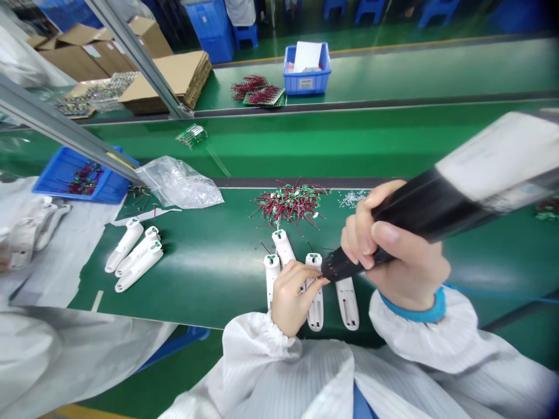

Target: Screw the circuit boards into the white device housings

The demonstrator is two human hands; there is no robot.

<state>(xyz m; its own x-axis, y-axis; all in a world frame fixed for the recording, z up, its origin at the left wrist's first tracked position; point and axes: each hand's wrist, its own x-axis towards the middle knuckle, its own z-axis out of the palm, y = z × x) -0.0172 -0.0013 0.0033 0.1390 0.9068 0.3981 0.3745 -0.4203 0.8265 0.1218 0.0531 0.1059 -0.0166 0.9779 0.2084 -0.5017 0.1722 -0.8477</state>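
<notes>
— Green conveyor belts fill my feed, with an aluminium frame rail cutting across the left. What's around the work?

— Far off, I see flattened cardboard sheets and a blue plastic bin. Closer in are a blue crate of wired boards and a clear plastic bag.

— And how far along does it look?

— On the near belt, I count three white plastic housings set apart on the left and four more at the hands. A large heap of circuit boards with red and black wires lies beyond them. I can't tell from here whether any housing is finished.

— What are the hands doing?

— The right hand has its fingers closed around a black electric screwdriver, whose nose sits at the top of one housing. I can't tell if it's touching. The left hand lies across the housings, its fingers curled over them, but I can't tell if they're gripping.

— Anything in the way?

— Only the screwdriver's blurred body, which blocks the right side of my view.
</notes>
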